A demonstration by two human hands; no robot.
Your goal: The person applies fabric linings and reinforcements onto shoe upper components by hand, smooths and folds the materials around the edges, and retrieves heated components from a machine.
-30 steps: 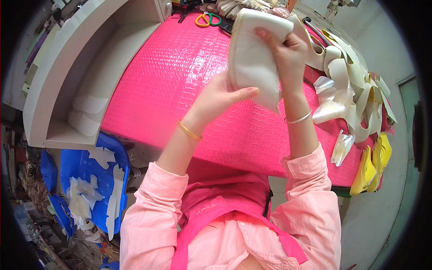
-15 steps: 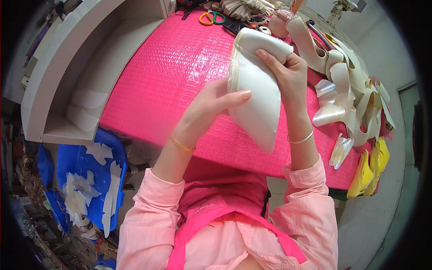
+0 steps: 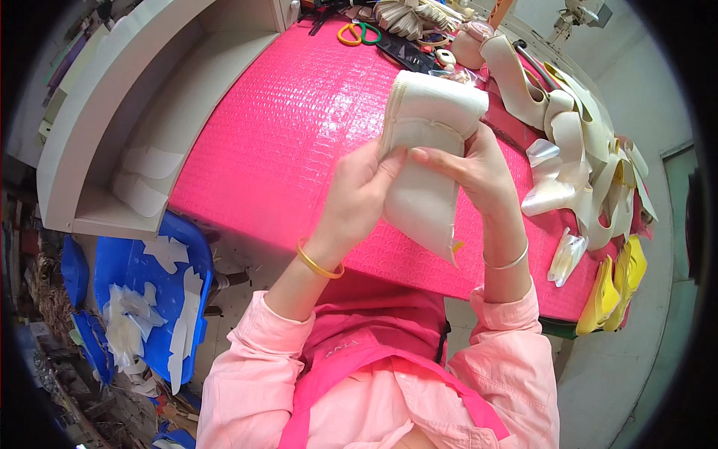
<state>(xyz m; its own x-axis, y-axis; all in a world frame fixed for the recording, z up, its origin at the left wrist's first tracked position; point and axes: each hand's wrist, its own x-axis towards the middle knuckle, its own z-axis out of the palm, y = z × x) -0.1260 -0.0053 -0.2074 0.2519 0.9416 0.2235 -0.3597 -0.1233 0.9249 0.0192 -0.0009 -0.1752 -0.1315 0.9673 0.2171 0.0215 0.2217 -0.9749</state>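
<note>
Both my hands hold a white, stitched shoe upper (image 3: 428, 138) in front of me, above the pink table. My left hand (image 3: 364, 191) grips its left edge, with the thumb laid on the front and the other fingers hidden behind. On the opposite side my right hand (image 3: 482, 168) pinches it, its thumb pointing at the left thumb. The upper's top is folded over in a wide band with a seam along it. Its lower end hangs down to a pointed corner, where a small yellow bit shows.
Pink textured sheeting covers the table (image 3: 277, 142). White uppers (image 3: 591, 142) lie heaped at the right, near yellow shoe lasts (image 3: 613, 288). Scissors (image 3: 359, 34) with yellow and green handles lie at the back. A pale shelf box (image 3: 97, 112) stands left, above a blue bin (image 3: 198, 299) with scraps.
The upper has turned in my hands, now showing its seamed, folded-over side. My right hand has moved down its edge, and both thumbs have come close together near the middle.
</note>
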